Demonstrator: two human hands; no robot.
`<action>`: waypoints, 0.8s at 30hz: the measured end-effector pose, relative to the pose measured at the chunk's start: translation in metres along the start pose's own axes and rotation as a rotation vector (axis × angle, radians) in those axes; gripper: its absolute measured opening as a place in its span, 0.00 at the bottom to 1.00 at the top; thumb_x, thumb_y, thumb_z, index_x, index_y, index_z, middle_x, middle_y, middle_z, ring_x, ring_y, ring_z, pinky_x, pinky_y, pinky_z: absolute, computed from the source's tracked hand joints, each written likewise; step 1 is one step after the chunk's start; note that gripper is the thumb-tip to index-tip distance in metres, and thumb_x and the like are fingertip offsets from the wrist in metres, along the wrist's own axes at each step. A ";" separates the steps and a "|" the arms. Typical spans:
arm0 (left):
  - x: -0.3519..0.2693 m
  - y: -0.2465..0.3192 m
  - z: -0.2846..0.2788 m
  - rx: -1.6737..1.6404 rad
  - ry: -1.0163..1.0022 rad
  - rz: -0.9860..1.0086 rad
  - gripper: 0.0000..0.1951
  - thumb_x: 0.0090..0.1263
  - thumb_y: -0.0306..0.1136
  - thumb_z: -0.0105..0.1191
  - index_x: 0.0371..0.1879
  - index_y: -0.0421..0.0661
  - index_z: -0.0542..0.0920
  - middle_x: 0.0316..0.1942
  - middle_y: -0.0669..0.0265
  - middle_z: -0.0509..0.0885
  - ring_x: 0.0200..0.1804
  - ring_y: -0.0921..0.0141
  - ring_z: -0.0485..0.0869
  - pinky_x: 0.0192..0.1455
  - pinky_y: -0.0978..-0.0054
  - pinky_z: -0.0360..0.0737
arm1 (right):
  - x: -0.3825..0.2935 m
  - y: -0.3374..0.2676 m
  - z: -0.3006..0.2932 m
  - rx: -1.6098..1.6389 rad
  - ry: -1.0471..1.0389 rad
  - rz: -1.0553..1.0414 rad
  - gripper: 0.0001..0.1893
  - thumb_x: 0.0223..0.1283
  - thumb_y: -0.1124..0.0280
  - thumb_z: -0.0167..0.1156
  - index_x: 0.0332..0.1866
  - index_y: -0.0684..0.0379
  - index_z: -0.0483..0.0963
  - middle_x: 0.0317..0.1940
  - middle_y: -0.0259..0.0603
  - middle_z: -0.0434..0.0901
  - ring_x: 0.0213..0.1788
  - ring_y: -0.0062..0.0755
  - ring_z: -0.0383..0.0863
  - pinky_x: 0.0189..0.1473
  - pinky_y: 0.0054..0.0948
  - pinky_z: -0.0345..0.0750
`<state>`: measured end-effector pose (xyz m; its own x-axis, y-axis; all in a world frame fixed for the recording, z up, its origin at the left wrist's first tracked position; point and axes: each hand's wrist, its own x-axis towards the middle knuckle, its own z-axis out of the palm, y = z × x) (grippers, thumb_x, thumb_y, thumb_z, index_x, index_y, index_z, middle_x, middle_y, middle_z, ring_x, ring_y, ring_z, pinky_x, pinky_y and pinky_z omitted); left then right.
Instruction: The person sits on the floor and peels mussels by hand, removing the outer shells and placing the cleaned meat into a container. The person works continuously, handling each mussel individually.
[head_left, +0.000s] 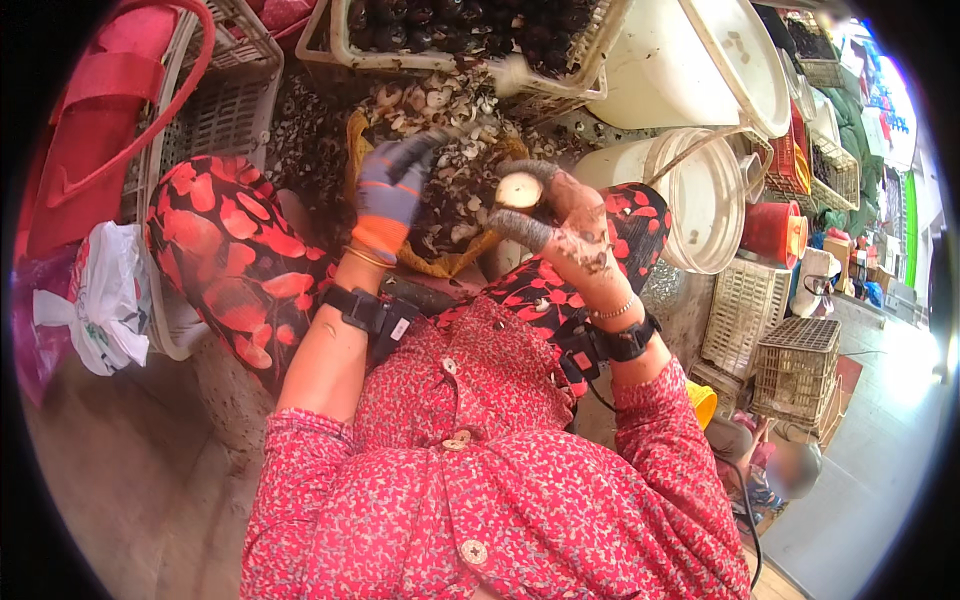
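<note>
My right hand (574, 206), with grey coverings on its thumb and fingers, grips a round water chestnut (519, 190) whose pale cut face points up. Brown dirt clings to the palm and wrist. To its left, my left hand (390, 184) wears a grey knit glove with an orange cuff and dark fingers. Motion blurs those fingers, so whether they hold a tool cannot be told. Both hands are above a heap of pale and dark peelings (450, 161), which lies in a yellow-rimmed container (442, 264) between my knees.
A plastic crate (457, 64) of dark water chestnuts stands ahead. White buckets (694, 202) are at the right, beside a red bucket (769, 234) and stacked crates (796, 367). An empty-looking crate (214, 112) and a white plastic bag (109, 300) sit left. Another person (780, 469) is at lower right.
</note>
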<state>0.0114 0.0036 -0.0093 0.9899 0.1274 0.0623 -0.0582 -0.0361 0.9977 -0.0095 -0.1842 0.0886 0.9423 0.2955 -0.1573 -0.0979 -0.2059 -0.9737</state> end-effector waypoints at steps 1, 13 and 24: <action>-0.003 -0.001 0.001 0.042 -0.026 0.124 0.14 0.58 0.22 0.58 0.43 0.50 0.85 0.36 0.62 0.82 0.41 0.62 0.79 0.48 0.68 0.76 | -0.001 -0.003 0.001 0.003 -0.005 -0.016 0.20 0.50 0.79 0.70 0.50 0.67 0.75 0.43 0.38 0.83 0.46 0.25 0.82 0.51 0.24 0.78; -0.007 -0.016 0.001 -0.135 -0.149 -0.086 0.17 0.64 0.24 0.57 0.53 0.42 0.79 0.44 0.63 0.82 0.46 0.71 0.80 0.49 0.76 0.77 | 0.004 0.015 0.006 -0.154 0.021 0.015 0.23 0.50 0.77 0.70 0.52 0.66 0.73 0.42 0.38 0.81 0.44 0.23 0.80 0.50 0.24 0.78; -0.025 0.027 0.013 -0.636 -0.244 -0.560 0.15 0.67 0.28 0.58 0.52 0.40 0.79 0.43 0.66 0.85 0.43 0.76 0.83 0.44 0.81 0.80 | 0.018 0.051 0.004 -1.004 0.057 -0.199 0.20 0.37 0.64 0.68 0.38 0.58 0.74 0.29 0.45 0.77 0.35 0.52 0.81 0.35 0.42 0.78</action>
<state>-0.0129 -0.0136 0.0157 0.8905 -0.2567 -0.3756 0.4546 0.5361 0.7113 0.0010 -0.1854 0.0351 0.9287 0.3700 0.0259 0.3502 -0.8517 -0.3899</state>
